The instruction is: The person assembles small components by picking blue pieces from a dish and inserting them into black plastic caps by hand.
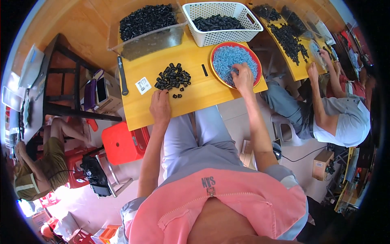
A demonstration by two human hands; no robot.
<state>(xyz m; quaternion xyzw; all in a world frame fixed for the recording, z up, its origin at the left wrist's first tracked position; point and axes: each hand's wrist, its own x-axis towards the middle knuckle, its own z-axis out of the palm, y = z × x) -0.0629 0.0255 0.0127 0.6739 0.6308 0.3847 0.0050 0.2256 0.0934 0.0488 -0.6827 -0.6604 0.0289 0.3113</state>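
My right hand (pixel 243 77) reaches into a red bowl (pixel 212 61) filled with small light-blue pieces (pixel 233 57). Its fingertips are pinched together down at the pieces, and what is between them is too small to name. At the table's front edge rests my left hand (pixel 160 106), its fingers curled just beside a loose heap of small black plastic parts (pixel 174 76). Whatever those fingers hold is hidden. Two black parts (pixel 177 96) lie apart, in front of the heap.
On the yellow table (pixel 191 103) a clear bin (pixel 152 42) and a white perforated basket (pixel 227 37) hold more black parts. A black strap (pixel 122 76) and a white printed label (pixel 143 85) lie left. A red stool (pixel 126 142) stands below; co-workers sit at both sides.
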